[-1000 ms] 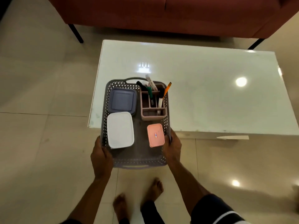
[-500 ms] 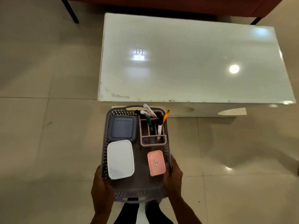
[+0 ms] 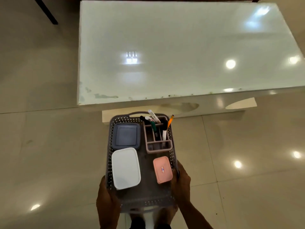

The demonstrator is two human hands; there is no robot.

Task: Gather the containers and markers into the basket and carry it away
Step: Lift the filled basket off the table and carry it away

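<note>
I hold a grey perforated basket in the air over the floor, in front of the table. My left hand grips its left side and my right hand grips its right side. Inside lie a blue-grey lidded container at the far left, a white lidded container nearer me, and a small pink container on the right. A pinkish organizer at the far right holds several markers and an orange pen.
The white glossy table stands just beyond the basket, its near edge chipped. A dark furniture leg shows at the top left. Shiny beige floor tiles spread on both sides.
The basket has come off the table and toward me, and now hangs over the floor. The table has slid further up and away in view. Both hands keep their grip.
</note>
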